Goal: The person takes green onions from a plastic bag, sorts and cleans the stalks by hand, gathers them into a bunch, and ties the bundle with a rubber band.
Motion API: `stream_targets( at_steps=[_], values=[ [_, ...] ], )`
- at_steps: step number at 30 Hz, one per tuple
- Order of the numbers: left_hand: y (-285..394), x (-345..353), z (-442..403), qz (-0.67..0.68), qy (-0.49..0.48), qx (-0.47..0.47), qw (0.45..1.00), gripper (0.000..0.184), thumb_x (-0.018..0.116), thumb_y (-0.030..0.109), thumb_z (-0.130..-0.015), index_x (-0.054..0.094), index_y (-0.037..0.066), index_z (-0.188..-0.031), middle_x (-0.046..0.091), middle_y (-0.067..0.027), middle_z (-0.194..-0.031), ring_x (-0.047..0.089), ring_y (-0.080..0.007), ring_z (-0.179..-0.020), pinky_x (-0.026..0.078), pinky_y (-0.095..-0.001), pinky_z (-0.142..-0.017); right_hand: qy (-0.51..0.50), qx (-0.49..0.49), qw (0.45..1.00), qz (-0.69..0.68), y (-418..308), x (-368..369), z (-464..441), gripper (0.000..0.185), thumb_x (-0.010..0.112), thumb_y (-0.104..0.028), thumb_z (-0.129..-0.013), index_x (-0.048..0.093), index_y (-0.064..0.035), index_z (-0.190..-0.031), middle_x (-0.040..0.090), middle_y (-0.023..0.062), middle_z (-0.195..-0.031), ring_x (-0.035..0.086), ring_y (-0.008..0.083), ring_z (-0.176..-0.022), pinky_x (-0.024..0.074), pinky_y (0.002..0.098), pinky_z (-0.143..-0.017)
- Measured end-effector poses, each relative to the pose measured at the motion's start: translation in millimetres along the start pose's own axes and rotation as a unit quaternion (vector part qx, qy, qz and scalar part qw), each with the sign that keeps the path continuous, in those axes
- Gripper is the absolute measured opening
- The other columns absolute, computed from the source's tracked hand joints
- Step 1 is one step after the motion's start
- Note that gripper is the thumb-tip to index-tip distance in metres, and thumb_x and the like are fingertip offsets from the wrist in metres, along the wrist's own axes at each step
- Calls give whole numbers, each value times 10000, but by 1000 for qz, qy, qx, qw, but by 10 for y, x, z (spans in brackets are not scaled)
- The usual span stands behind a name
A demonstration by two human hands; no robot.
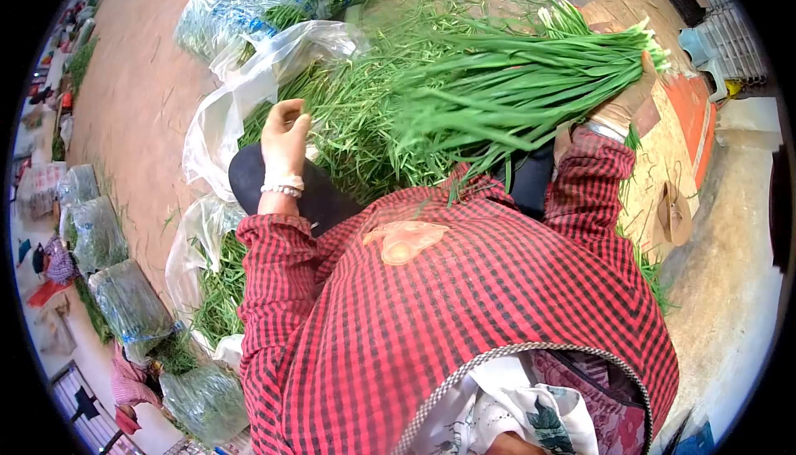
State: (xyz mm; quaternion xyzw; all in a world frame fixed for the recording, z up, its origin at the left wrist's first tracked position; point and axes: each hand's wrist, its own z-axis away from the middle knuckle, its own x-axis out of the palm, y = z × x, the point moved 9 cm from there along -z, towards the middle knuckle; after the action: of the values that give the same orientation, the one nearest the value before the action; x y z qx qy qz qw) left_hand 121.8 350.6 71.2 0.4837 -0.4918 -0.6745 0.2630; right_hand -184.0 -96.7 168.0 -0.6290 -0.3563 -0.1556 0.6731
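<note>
At the right, my right hand (626, 105) grips a large bunch of long green stalks (531, 82) near their pale cut ends, partly hidden by the stalks. The leafy ends fan out to the left, slightly blurred, above a loose heap of green blades (356, 132). My left hand (284, 136) is raised at the left edge of that heap, its fingers loosely curled and the thumb apart, with nothing visible in it. A clear plastic sheet (236, 111) lies beyond it. Another small bundle (564, 17) shows its white ends behind the held bunch.
A filled printed plastic bag (240, 7) stands at the top. More wrapped bundles (128, 302) line the left side, with a person's checked sleeve (133, 380) near them. To the right are a board (651, 173), a tape-like loop (673, 213) and a blue stool (701, 47).
</note>
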Motion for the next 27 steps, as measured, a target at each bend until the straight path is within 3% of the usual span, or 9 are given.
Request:
stream_targets(
  at_steps=[3,6,8,9,12,14,18,24,27],
  values=[
    [-84,-139,60,87,84,-5,993,377,670,57,-819,576,3,-1180,608,-77,-1105,586,-149,-966,495,-273,-832,9,-3,1000,-5,-39,-162,-74,473,512,-405,-854,609,-4,-1086,641,171,-1035,618,304,-921,501,440,-864],
    [-91,63,98,149,17,-30,988,444,665,35,-819,537,11,-1243,575,-87,-1184,567,-156,-1017,488,-279,-863,80,-22,996,25,-45,-299,-67,468,485,-424,-888,626,-6,-1044,645,164,-1045,620,299,-921,507,447,-849],
    [99,268,182,176,-50,-25,983,287,644,57,-853,612,15,-1135,643,-59,-1030,597,-119,-907,493,-245,-802,68,-12,997,15,0,-293,-81,471,493,-431,-905,620,-6,-1064,646,148,-1057,620,298,-933,502,446,-864],
    [174,399,234,207,-89,-50,973,248,641,89,-864,630,19,-1101,654,-44,-967,602,-104,-848,489,-230,-754,113,-27,993,33,-26,-291,6,472,513,-430,-900,617,-6,-1079,643,144,-1069,615,300,-951,492,444,-884],
    [531,754,379,235,-162,-55,957,246,632,192,-886,660,40,-1076,672,-28,-828,566,-62,-667,448,-200,-611,155,-22,987,33,-5,-365,49,463,555,-422,-892,608,-17,-1110,633,142,-1103,603,305,-987,473,451,-920],
    [710,899,409,252,-142,-79,954,258,658,224,-874,669,45,-1060,662,-9,-819,560,-57,-662,433,-191,-596,109,-9,994,27,33,-314,25,457,551,-427,-892,611,-26,-1104,629,141,-1114,603,306,-985,479,463,-906],
    [800,1241,371,211,-215,-61,952,385,769,256,-784,641,37,-1073,652,4,-820,565,-60,-652,421,-202,-560,76,-2,997,17,83,-316,-82,512,525,-447,-867,609,10,-1080,625,195,-1085,595,326,-983,464,447,-916],
    [815,1373,334,223,-205,-16,953,234,753,180,-804,659,14,-939,634,10,-756,567,-64,-648,447,-220,-577,65,33,997,31,126,-329,-49,485,482,-448,-902,619,-24,-1093,642,163,-1077,607,332,-964,487,464,-880],
    [779,1368,380,95,-214,57,971,188,695,195,-804,683,13,-850,657,-38,-712,556,-81,-615,466,-246,-610,45,44,997,36,149,-347,-64,493,467,-445,-899,621,-15,-1084,647,165,-1056,611,332,-947,489,462,-874]
  ],
)
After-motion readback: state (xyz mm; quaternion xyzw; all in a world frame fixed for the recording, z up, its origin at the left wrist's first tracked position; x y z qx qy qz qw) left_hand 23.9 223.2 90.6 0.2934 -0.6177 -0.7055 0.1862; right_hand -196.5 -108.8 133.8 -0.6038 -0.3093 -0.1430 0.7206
